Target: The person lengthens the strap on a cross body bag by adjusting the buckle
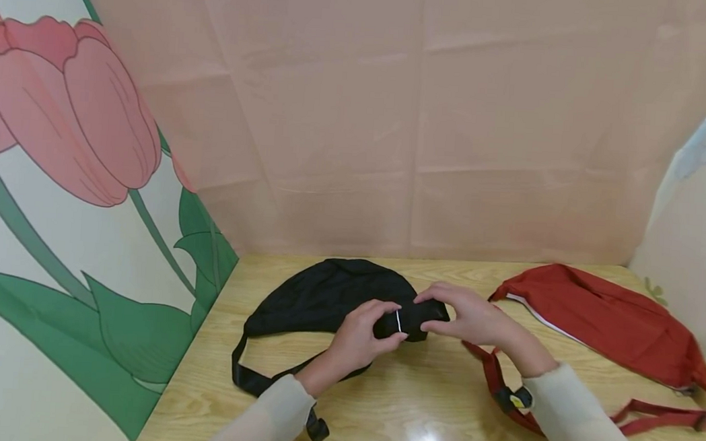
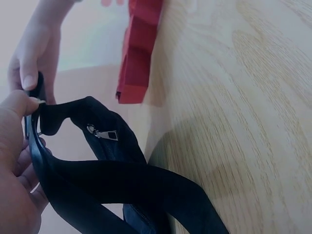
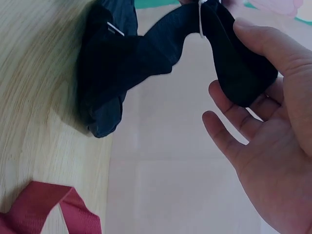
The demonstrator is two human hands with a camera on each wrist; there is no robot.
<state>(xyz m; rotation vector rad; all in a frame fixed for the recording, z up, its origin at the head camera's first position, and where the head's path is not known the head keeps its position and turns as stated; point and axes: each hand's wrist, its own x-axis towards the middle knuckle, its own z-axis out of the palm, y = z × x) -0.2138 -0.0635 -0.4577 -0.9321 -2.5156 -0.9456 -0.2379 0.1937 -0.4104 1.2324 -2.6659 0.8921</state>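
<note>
A black waist bag (image 1: 330, 293) lies on the wooden table, its strap raised at the right end. My left hand (image 1: 359, 339) pinches the folded strap (image 1: 417, 321) beside a thin white band (image 1: 399, 321) that runs round it. On the other side of the band, my right hand (image 1: 471, 315) holds the looped end of that strap between thumb and fingers. The left wrist view shows the bag's zipper pull (image 2: 105, 133) below the strap. A black buckle (image 1: 317, 427) on a loose strap end lies near my left sleeve.
To the right lies a red waist bag (image 1: 602, 317) with a red strap (image 1: 651, 409) and a black buckle (image 1: 513, 397), partly behind my right forearm. A pinkish sheet (image 1: 419, 130) hangs behind the table (image 1: 414, 413), and a tulip-printed panel (image 1: 80, 116) stands at the left.
</note>
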